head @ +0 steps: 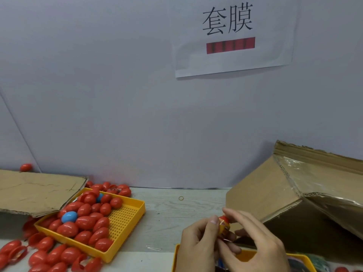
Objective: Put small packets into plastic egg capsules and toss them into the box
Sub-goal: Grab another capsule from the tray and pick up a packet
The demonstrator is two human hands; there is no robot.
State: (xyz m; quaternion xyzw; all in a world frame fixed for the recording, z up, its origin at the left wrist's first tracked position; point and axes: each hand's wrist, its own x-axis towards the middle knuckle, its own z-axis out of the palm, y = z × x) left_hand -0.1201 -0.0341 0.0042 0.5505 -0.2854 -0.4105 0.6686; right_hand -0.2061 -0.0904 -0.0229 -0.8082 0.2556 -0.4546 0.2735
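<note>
My left hand [198,246] and my right hand [257,240] meet low in the middle of the view around one red egg capsule [224,220]. Both hands pinch it with thumbs and fingertips. A small printed packet [225,229] shows at the capsule, partly hidden by my fingers. A big cardboard box [279,193] lies tilted at the right, just beyond my right hand. A yellow tray [125,214] at the left holds several red capsules and two blue ones [69,216].
More red capsules [53,256] lie loose on the table at the lower left and behind the tray. A cardboard flap [33,191] overhangs the tray's left end. A second yellow tray [247,256] sits under my hands. A rubber band [181,198] lies mid-table.
</note>
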